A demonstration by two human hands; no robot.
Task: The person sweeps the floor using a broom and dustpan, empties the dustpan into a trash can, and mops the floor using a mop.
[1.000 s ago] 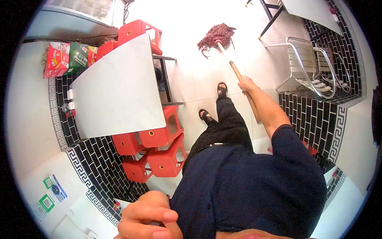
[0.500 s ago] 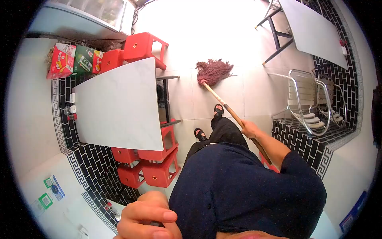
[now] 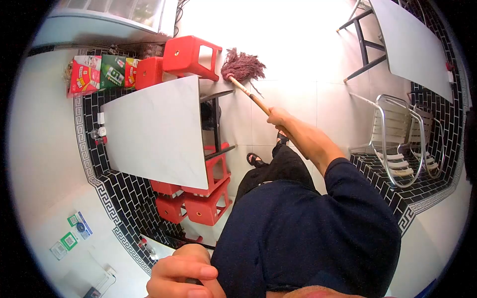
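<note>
A mop (image 3: 243,67) with a reddish-brown string head rests on the tiled floor, near the legs of a red stool. Its wooden handle slants back toward me. My right hand (image 3: 281,118) is closed around that handle, with the arm stretched forward; the part behind the forearm is hidden. Close to the camera at the bottom left, my left hand (image 3: 184,275) is raised by my chest with its fingers curled. A small dark bit shows between those fingers, too little to name.
A white-topped table (image 3: 154,131) stands on the left, with red stools (image 3: 191,55) at its far end and more stacked at its near end. At right are another table (image 3: 412,49) and metal-framed chairs (image 3: 392,134). Cartons (image 3: 87,74) sit by the left wall.
The mop head has swept left across the floor, closer to the red stool. My right hand has reached forward and left with the handle. My left hand stays curled near my chest.
</note>
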